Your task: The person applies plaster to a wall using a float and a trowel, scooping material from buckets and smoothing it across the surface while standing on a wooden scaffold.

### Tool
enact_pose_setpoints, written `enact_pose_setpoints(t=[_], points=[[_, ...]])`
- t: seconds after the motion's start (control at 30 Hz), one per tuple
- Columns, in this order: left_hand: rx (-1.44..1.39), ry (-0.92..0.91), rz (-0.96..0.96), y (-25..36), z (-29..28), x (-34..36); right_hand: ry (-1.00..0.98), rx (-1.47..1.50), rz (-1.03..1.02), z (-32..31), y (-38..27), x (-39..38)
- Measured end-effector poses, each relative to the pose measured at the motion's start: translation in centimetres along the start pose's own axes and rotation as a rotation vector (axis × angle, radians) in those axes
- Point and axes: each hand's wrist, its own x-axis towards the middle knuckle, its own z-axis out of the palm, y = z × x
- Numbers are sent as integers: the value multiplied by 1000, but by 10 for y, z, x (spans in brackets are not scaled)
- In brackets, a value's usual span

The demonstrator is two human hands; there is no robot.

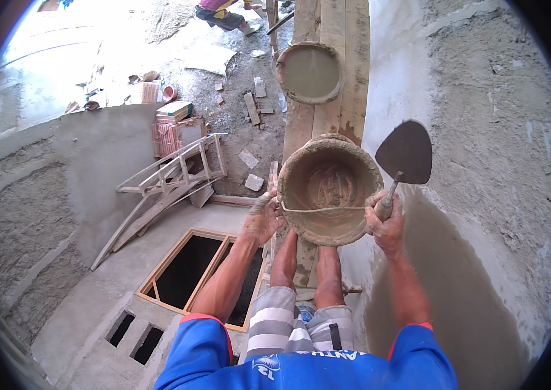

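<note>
A mortar-crusted bucket (pixel 331 185) is held up before me, tipped so its inside shows, with a little wet residue at the bottom. My left hand (pixel 264 220) grips its left rim, some fingers hidden behind it. A thin wire handle (pixel 321 210) spans the mouth. At the right rim, my right hand (pixel 388 226) is closed round the handle of a trowel (pixel 405 153), whose broad dark blade points up and away. The same hand touches the bucket's edge. Beyond it, a second bucket (pixel 310 73) of greyish water stands on the planks.
I stand on wooden scaffold planks (pixel 334 120) beside a partly wet plastered wall (pixel 444 279). Lower left are a wooden window frame (pixel 191 270) over a dark opening and a leaning wooden frame (pixel 181 168). Rubble (pixel 251 107) lies ahead; another person (pixel 227 14) is far off.
</note>
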Motion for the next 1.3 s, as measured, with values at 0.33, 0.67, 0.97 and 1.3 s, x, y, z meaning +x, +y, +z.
enact_pose_setpoints(t=[0.33, 0.67, 0.97, 1.3], points=[[577, 270, 294, -19, 23, 9, -427, -581, -154, -31, 63, -55], [873, 363, 388, -37, 26, 5, -460, -602, 5, 54, 53, -79], [995, 407, 452, -36, 28, 9, -363, -611, 122, 68, 108, -36], [1497, 592, 585, 9, 38, 10, -336, -725, -45, -24, 100, -20]])
